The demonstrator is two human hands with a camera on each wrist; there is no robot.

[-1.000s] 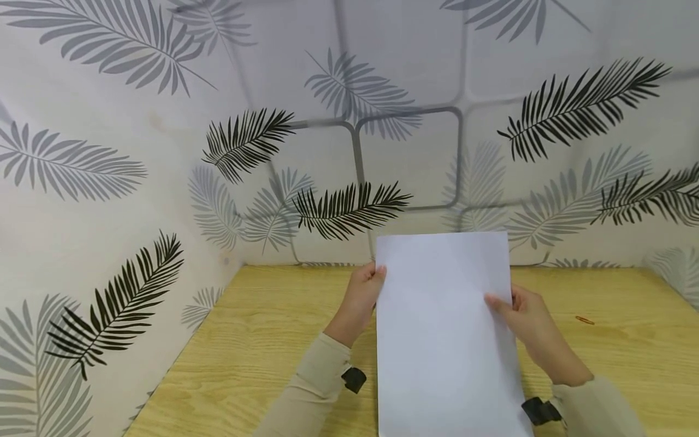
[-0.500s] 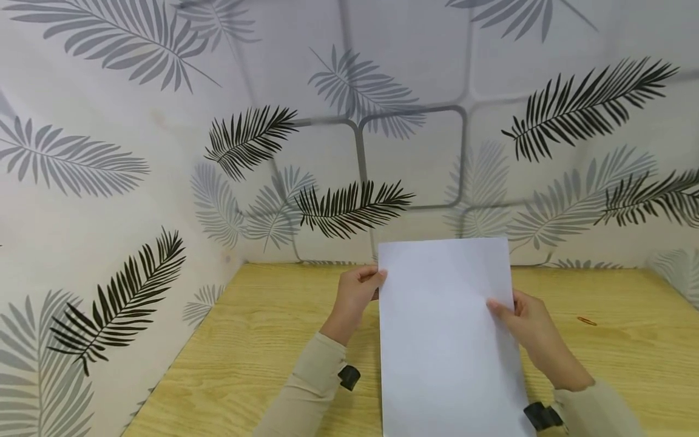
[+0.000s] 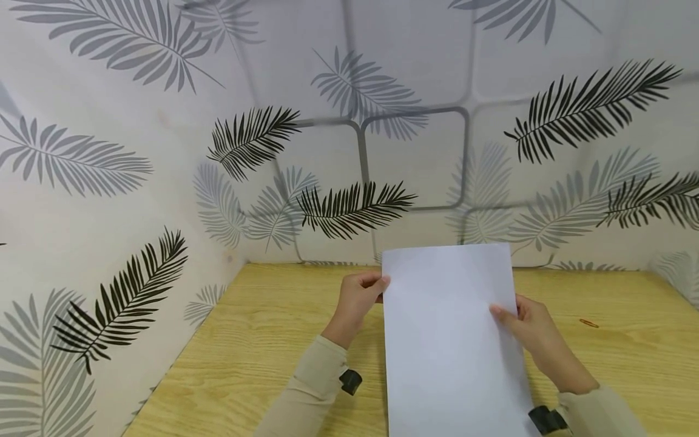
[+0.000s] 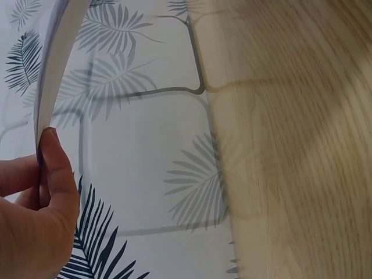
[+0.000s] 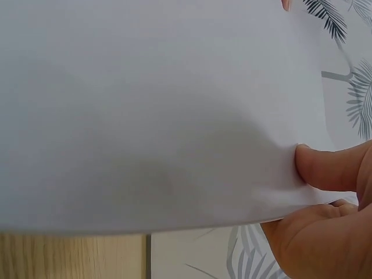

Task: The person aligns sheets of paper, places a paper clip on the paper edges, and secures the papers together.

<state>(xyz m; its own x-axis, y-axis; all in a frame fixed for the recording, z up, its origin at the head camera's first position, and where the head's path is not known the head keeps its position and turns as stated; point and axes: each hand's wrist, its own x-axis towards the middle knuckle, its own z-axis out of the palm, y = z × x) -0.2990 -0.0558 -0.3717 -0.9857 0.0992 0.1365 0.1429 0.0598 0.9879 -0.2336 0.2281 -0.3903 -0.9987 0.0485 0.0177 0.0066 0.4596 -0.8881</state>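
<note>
My left hand (image 3: 357,300) pinches the left edge of the sheet of paper (image 3: 450,334), thumb in front and fingers curled behind. My right hand (image 3: 537,340) grips the right edge lower down, its thumb (image 5: 325,165) pressed flat on the front. The paper is plain white, unfolded and slightly bowed, held tilted above the wooden surface (image 3: 262,352). Both forearms, in beige sleeves, reach up from below the paper. A small paperclip (image 3: 588,323) lies on the surface right of the paper.

Light wooden table (image 3: 262,340) — small orange clip (image 3: 588,323) lying on it.
</note>
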